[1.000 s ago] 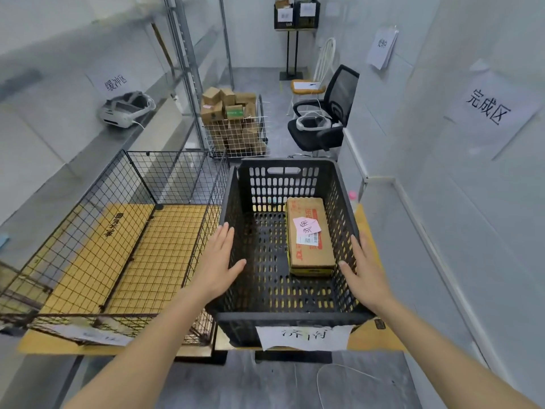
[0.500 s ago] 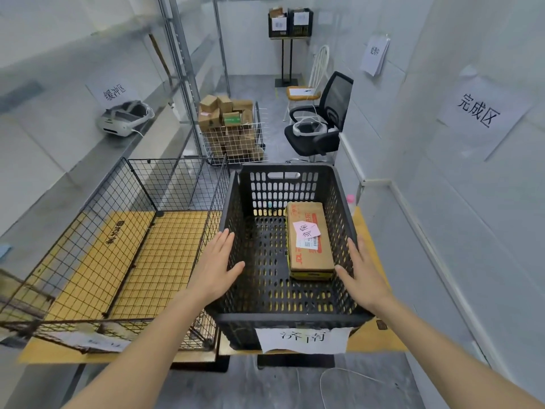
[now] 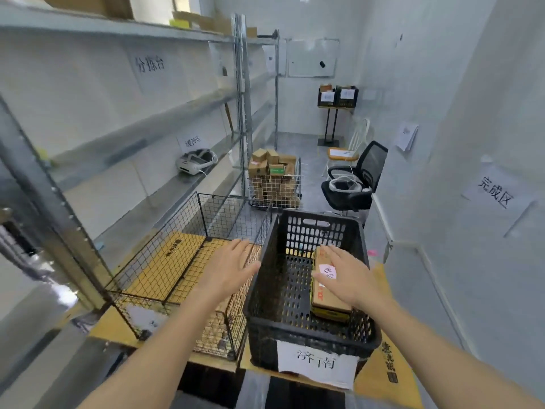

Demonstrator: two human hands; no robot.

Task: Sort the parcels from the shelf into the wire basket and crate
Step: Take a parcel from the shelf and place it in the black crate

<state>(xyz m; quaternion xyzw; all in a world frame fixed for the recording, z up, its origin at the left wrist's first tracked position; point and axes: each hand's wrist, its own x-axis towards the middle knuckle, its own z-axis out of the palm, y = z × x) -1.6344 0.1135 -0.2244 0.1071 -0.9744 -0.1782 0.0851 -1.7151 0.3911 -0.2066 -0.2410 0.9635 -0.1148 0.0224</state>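
A black plastic crate [image 3: 306, 335] with a paper label on its front stands right of an empty black wire basket [image 3: 188, 255]. A brown cardboard parcel [image 3: 326, 302] with a pink slip lies along the crate's right side. My left hand [image 3: 228, 268] hovers open over the gap between basket and crate. My right hand [image 3: 349, 276] is open above the parcel, holding nothing. The metal shelf [image 3: 124, 31] runs along the left wall, with cardboard boxes [image 3: 203, 20] on its top level.
A white wire cart [image 3: 275, 181] piled with small cartons stands further back. A black office chair [image 3: 354, 184] with a headset sits beyond the crate. Another headset [image 3: 196, 162] lies on a lower shelf level. Yellow cardboard [image 3: 386, 367] lies under both containers.
Both hands have lifted off the crate's side walls and moved up and left. The view has tilted up and left, bringing the shelf into sight.
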